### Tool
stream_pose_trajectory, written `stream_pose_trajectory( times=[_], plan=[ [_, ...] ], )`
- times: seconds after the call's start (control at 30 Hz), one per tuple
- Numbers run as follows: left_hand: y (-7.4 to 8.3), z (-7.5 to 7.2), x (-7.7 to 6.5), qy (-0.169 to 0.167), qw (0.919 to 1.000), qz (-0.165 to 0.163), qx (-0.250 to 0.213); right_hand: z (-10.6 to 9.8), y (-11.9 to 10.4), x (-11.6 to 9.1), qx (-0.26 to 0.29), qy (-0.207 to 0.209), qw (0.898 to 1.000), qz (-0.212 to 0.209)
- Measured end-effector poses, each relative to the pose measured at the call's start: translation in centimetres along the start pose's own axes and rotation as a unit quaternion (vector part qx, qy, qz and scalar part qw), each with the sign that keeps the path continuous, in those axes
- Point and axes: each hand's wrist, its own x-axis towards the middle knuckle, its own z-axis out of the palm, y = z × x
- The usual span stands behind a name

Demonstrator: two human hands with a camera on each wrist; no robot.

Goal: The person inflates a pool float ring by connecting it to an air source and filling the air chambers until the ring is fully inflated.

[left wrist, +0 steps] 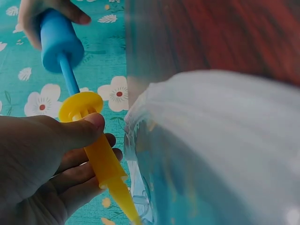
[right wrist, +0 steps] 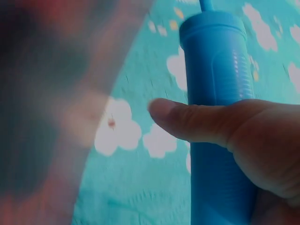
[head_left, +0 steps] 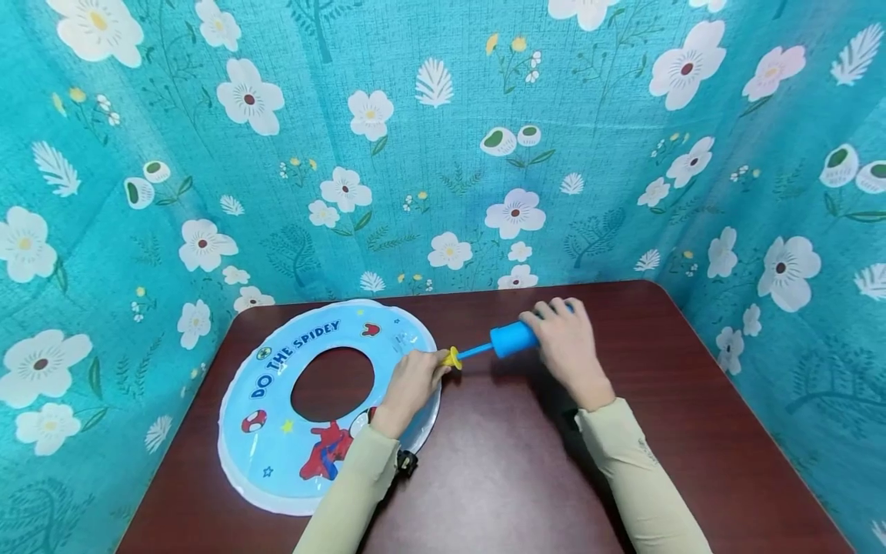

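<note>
A blue hand pump (head_left: 514, 338) with a yellow nozzle end (left wrist: 101, 157) spans the two hands. My left hand (head_left: 410, 385) pinches the yellow end between thumb and fingers, just below its round flange (left wrist: 80, 106). The nozzle's tapered tip points at a clear valve (left wrist: 142, 202) on the swim ring's edge. My right hand (head_left: 569, 342) grips the blue barrel (right wrist: 216, 61), its thumb lying across it. Between barrel and flange a length of thin blue rod (head_left: 477, 351) shows. The inflated swim ring (head_left: 252, 454), light blue with printed figures and lettering, lies flat under the left forearm.
Everything is on a dark reddish-brown table (head_left: 498, 477). A teal curtain (head_left: 429, 154) with white flowers hangs behind and along both sides. A small black device (head_left: 407, 462) sits at the left wrist.
</note>
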Motion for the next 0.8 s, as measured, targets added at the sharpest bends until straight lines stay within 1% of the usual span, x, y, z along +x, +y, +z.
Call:
stream_pose_trajectory(
  times=[0.07, 0.13, 0.23, 0.3, 0.47, 0.63, 0.7, 0.8],
  plan=[
    [0.0, 0.0, 0.0, 0.0, 1.0, 0.0, -0.001, -0.7, 1.2, -0.2, -0.005, -0.003, 1.0, 0.016],
    [0.1, 0.0, 0.0, 0.002, 1.0, 0.001, -0.005, -1.2, 2.0, -0.3, -0.008, -0.008, 1.0, 0.025],
    [0.1, 0.0, 0.0, 0.006, 1.0, 0.001, -0.005, -1.4, 2.0, -0.3, -0.011, -0.016, 1.0, 0.022],
    [0.2, 0.1, -0.1, 0.009, 0.9999, 0.001, -0.005, -1.1, 1.4, -0.3, -0.014, -0.02, 1.0, 0.013],
    [0.2, 0.4, -0.2, 0.015, 0.9999, 0.006, -0.003, 0.4, -1.5, -0.2, -0.02, -0.014, 0.999, -0.02],
    [0.3, 0.5, -0.3, 0.018, 0.9997, 0.014, -0.002, 1.7, -4.1, -0.4, -0.009, -0.011, 0.998, -0.062],
    [0.3, 0.5, -0.3, 0.018, 0.9997, 0.015, 0.002, 2.0, -4.9, -0.3, -0.001, -0.016, 0.997, -0.075],
    [0.3, 0.4, -0.3, 0.018, 0.9997, 0.014, 0.007, 2.3, -5.3, -0.3, 0.005, -0.021, 0.996, -0.082]
  ],
)
